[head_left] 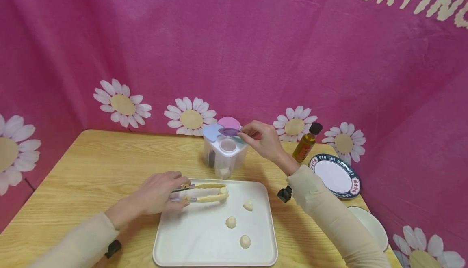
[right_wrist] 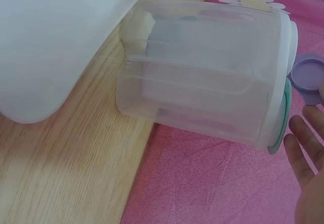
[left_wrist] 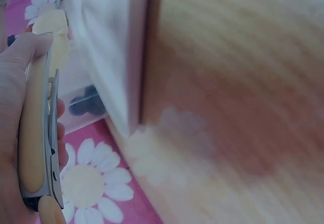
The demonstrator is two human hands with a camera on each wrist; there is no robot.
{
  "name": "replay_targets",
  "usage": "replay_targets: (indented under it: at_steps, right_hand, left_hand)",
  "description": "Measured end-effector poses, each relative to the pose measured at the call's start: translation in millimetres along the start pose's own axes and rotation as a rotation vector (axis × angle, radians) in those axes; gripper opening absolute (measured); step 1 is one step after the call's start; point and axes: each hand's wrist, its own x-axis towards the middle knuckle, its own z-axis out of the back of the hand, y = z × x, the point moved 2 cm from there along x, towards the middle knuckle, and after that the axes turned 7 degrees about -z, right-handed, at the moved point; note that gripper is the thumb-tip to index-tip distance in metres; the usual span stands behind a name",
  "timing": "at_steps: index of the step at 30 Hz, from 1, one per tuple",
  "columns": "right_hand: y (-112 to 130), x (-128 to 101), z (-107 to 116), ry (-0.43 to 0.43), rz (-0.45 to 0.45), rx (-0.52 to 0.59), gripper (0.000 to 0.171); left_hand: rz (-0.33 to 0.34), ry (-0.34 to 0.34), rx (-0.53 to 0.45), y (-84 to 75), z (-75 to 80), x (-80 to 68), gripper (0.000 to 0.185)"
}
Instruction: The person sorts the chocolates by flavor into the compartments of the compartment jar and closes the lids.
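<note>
My left hand (head_left: 159,193) grips a pair of tongs (head_left: 206,199) with yellowish arms, low over the white tray (head_left: 190,239). Between the tong tips sits a small cream-coloured lump (head_left: 222,190). In the left wrist view the thumb lies along the tongs' handle (left_wrist: 34,127). My right hand (head_left: 265,140) pinches the purple flip lid (head_left: 229,132) of a clear divided container (head_left: 239,160), holding it raised above a round opening (head_left: 228,145). Other fingers (right_wrist: 304,133) spread near the green lid (right_wrist: 280,125). A pale piece (head_left: 224,171) shows at the container's bottom.
Three cream lumps, one of them a ridged lump (head_left: 245,241), lie on the tray's right half. To the right stand an oil bottle (head_left: 305,146), a dark-rimmed plate (head_left: 334,176) and a pale dish (head_left: 371,225). A pink cloth (head_left: 234,48) hangs behind the wooden table (head_left: 109,158).
</note>
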Motion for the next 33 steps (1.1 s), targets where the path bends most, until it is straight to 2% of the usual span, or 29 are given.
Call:
replay_targets:
  at_steps: [10, 16, 23, 27, 33]
  right_hand:
    - [-1.3, 1.0, 0.0, -0.004, -0.007, 0.005, 0.010]
    - [-1.6, 0.1, -0.5, 0.006, -0.022, 0.004, 0.009]
    - [-2.0, 1.0, -0.3, -0.001, 0.001, 0.004, 0.009]
    - [-1.4, 0.7, -0.1, -0.001, -0.003, 0.008, 0.009]
    - [-1.2, -0.1, -0.3, -0.001, -0.011, 0.008, 0.010]
  left_hand:
    - [0.025, -0.142, -0.006, 5.1, 30.5, 11.5, 0.046]
    - [-0.015, -0.224, 0.002, 5.6, 48.2, 18.2, 0.050]
    - [-0.069, -0.305, 0.022, 7.2, 66.1, 26.9, 0.055]
    - [-0.073, -0.325, 0.019, 10.5, 70.3, 32.6, 0.055]
    - [-0.053, -0.321, 0.003, 17.0, 71.2, 42.7, 0.053]
